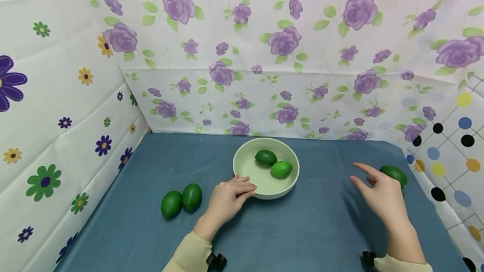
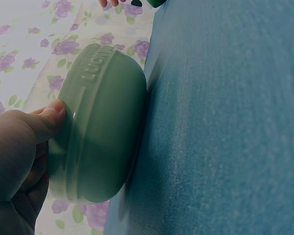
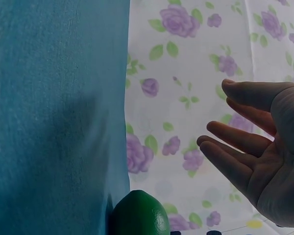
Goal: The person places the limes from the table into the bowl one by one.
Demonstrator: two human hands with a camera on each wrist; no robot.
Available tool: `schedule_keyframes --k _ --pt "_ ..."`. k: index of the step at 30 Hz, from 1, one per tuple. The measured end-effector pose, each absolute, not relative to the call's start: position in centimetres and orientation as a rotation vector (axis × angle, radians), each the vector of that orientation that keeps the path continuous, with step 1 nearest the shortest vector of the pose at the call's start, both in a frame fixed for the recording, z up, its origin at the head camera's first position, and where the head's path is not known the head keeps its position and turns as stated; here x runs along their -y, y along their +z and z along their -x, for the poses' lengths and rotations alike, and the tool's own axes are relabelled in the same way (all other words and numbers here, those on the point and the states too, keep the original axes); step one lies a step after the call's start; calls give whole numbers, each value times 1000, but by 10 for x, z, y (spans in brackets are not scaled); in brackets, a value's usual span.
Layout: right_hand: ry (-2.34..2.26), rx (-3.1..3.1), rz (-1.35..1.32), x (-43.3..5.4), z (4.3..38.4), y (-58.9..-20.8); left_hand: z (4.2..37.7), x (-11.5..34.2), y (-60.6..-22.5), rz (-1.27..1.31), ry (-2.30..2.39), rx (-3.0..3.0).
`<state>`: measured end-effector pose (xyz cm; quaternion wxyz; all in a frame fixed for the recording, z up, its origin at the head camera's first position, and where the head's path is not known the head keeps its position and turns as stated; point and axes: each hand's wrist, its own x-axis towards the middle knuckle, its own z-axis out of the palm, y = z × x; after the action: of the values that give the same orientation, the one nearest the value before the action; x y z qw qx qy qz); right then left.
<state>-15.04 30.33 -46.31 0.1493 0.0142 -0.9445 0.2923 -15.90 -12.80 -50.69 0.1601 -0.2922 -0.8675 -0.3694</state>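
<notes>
- I see the pale bowl [image 1: 245,177] on blue cloth [image 1: 302,230], two green fruits [image 1: 281,169] inside.
- My left hand [image 1: 228,196] pinches its rim.
- My right hand [image 1: 383,196], fingers parted, holding nothing, hovers near a dark fruit [image 1: 394,173].
- A fruit pair [image 1: 172,204] lies leftward.

Pale-green bowl [image 1: 245,167]; dark-green fruit [image 1: 266,158], brighter-green fruit [image 1: 281,169]; blue cloth [image 1: 314,213]; white backdrop [image 1: 249,53], purple roses [image 1: 178,4]; cream sleeves [image 1: 189,253].

I could read "LUC" in raised letters [image 2: 94,67] on the outer wall of the pale green bowl [image 2: 105,129], near its rim; what followed was unclear.
</notes>
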Motion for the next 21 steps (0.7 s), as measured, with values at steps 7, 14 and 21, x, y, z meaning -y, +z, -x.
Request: schedule_keyframes --k 7,14,21 --pt "797 2720 -29 -307 150 -464 158 128 -506 830 -1046 2488" --pt "796 2755 -36 -309 150 -465 158 128 -506 831 -1050 2477" --pt "786 2755 -41 -307 150 -464 159 128 -507 820 -1045 2484"
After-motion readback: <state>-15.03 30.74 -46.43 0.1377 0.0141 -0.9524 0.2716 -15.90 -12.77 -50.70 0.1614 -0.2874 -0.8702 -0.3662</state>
